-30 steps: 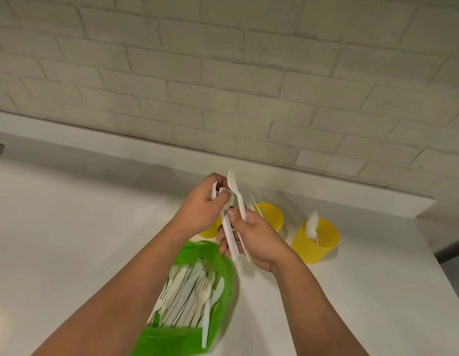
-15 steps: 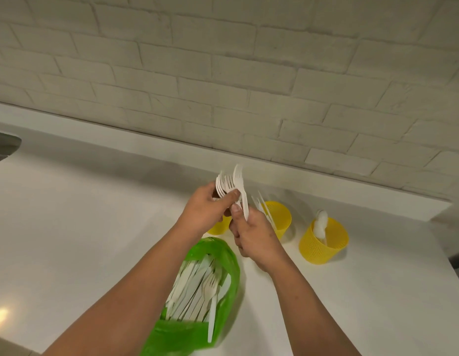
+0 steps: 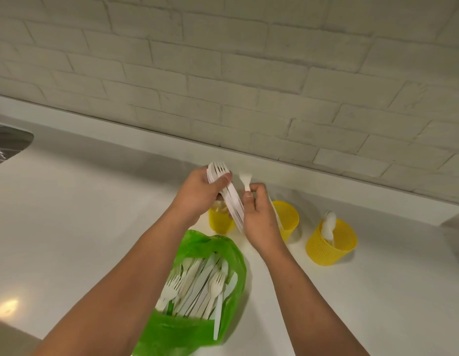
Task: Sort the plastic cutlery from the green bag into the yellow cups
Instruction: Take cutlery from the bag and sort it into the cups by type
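Observation:
My left hand (image 3: 198, 195) grips a bundle of white plastic forks (image 3: 229, 194) above the left yellow cup (image 3: 219, 223). Just right of it, my right hand (image 3: 258, 215) pinches a single white fork (image 3: 246, 181) by its neck, tines up, apart from the bundle. The middle yellow cup (image 3: 287, 219) stands partly behind my right hand, with white cutlery in it. The right yellow cup (image 3: 331, 242) holds white spoons (image 3: 328, 226). The green bag (image 3: 195, 296) lies open on the counter below my hands, with several forks and knives inside.
All of this is on a white counter (image 3: 82, 214) against a pale brick wall (image 3: 249, 73) with a low ledge. A metal sink edge (image 3: 7, 142) shows at the far left.
My right hand has drawn one fork out of the bundle and away to the right. The view has shifted slightly.

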Available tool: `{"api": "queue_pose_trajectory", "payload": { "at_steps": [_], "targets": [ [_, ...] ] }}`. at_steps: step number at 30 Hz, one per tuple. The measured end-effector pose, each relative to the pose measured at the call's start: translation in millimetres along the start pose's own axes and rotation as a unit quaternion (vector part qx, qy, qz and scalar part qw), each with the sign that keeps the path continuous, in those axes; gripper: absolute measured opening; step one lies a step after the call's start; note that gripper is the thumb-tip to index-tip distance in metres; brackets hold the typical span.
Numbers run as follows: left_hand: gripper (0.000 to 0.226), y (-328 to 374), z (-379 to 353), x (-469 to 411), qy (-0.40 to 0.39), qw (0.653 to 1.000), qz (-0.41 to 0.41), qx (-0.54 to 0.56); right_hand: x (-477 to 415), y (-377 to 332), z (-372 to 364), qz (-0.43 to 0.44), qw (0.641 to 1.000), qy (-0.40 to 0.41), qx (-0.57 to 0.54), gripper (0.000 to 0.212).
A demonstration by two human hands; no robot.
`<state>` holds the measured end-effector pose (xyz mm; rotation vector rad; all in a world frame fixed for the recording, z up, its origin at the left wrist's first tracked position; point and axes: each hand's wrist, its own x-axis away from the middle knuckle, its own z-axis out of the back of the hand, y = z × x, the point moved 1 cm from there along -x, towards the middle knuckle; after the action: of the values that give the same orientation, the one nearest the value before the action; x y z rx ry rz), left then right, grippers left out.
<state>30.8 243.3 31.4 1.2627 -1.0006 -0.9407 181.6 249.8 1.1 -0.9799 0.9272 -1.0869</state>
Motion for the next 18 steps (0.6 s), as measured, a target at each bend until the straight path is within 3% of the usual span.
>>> {"api": "queue_pose_trajectory", "payload": {
  "at_steps": [5,10,18],
  "targets": [
    [0.023,10.8,22.1,-18.8,0.053,0.991,-0.073,-0.094,-28.0,-6.6,8.1,0.032,0.995,0.092,-0.021,0.01],
    [0.02,10.6,24.4,-24.3,0.132,0.947,-0.149,-0.252,-43.6,-7.8,6.4,0.057,0.996,0.066,0.005,0.002],
    [0.019,-16.1,10.9,-28.4,0.14,0.93,-0.163,-0.3,-56.0,8.8,-9.5,0.034,0.991,0.088,0.091,0.015]
  ]
}}
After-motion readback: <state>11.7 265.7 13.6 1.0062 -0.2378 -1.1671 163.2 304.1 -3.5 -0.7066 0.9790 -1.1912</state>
